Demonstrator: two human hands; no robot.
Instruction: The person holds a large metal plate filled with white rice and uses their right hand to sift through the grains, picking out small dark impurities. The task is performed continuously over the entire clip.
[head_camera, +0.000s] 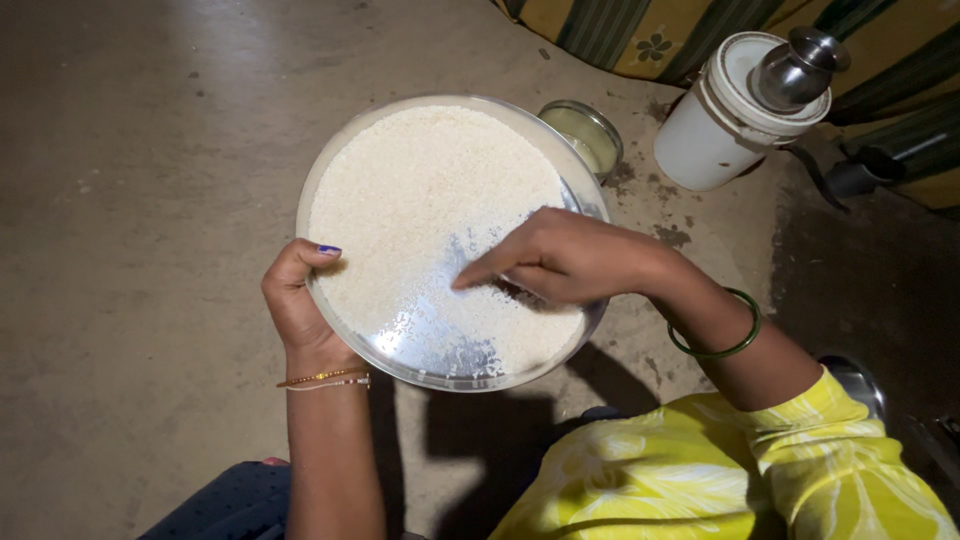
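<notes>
The steel plate (345, 160) of rice (430, 190) is gripped at its rim above the floor by the left hand (295, 300), while grains are spread by the loosely open, empty right hand (565, 255), a small patch cleared, most unsorted.

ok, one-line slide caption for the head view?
Left hand grips the rim of a steel plate of rice while the right hand fingers the grains, above a concrete floor.
</notes>
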